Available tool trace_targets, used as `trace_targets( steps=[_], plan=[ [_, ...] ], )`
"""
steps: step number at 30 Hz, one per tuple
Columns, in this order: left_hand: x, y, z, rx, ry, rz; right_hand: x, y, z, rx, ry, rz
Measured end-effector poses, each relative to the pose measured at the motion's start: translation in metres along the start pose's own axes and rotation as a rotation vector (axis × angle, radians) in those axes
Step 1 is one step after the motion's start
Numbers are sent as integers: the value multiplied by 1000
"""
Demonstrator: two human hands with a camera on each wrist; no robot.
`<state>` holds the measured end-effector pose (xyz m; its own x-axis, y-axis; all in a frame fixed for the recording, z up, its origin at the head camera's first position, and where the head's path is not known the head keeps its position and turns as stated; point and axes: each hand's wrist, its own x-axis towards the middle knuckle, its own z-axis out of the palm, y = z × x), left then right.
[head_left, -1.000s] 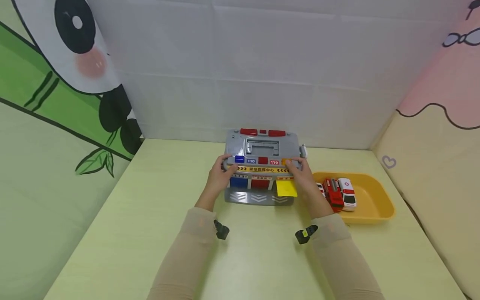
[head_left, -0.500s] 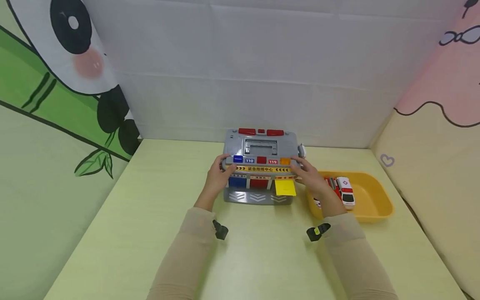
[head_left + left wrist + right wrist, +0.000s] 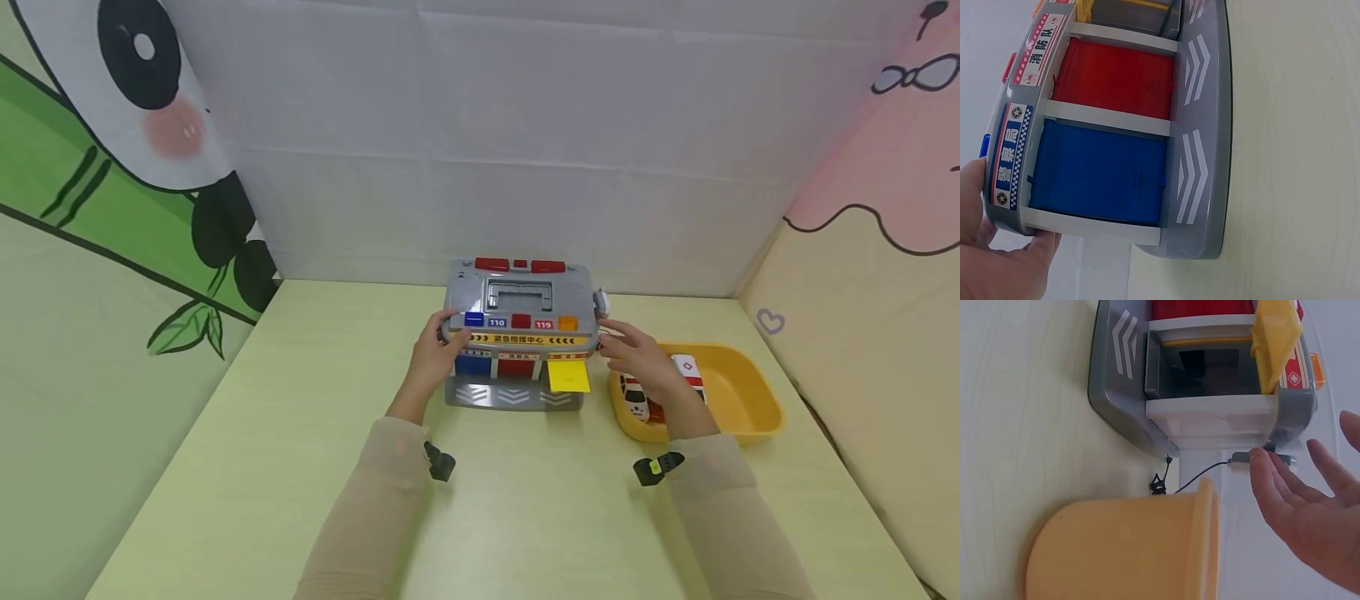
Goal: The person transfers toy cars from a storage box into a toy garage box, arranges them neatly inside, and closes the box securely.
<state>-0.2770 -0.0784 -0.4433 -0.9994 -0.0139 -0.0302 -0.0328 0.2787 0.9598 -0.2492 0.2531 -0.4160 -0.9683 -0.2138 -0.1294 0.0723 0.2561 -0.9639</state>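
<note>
A grey toy emergency station garage [image 3: 468, 287] stands near the back wall. Its blue door [image 3: 1100, 172] and red door [image 3: 1113, 78] are down, while the yellow door [image 3: 1277, 337] is swung up over a hollow bay. My left hand [image 3: 435, 358] grips the garage's front left corner, thumb on the upper edge and fingers underneath. Beside the right end, my right hand [image 3: 648, 367] has its fingers spread and relaxed, holding nothing; its fingertips are close to the corner near the orange button [image 3: 567, 322].
A yellow tray [image 3: 750, 400] sits right of the garage, partly under the right forearm. In it are a white ambulance [image 3: 686, 365], a white car [image 3: 635, 398] and a partly hidden red vehicle [image 3: 656, 411]. A corded white piece [image 3: 1241, 465] hangs at the garage's right side.
My right hand has let go of the garage's right corner, its thumb leaving the orange button, and shifted right over the tray. The left hand keeps its grip.
</note>
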Motion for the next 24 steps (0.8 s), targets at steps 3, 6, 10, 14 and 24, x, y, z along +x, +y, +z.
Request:
trace_targets(
  steps=[3,6,10,14,24],
  plan=[
    [-1,0,0,0,-1,-4,-2,2,-4,-12,8,9],
    [0,0,0,4,-2,-6,-6,3,-9,-13,9,3],
    [0,-1,0,7,-2,-5,-11,5,-17,-45,14,-2],
    [0,0,1,2,-1,-4,-16,8,-25,-77,25,-5],
    [0,-1,1,-7,2,-2,-27,12,-41,-102,24,2]
  ],
)
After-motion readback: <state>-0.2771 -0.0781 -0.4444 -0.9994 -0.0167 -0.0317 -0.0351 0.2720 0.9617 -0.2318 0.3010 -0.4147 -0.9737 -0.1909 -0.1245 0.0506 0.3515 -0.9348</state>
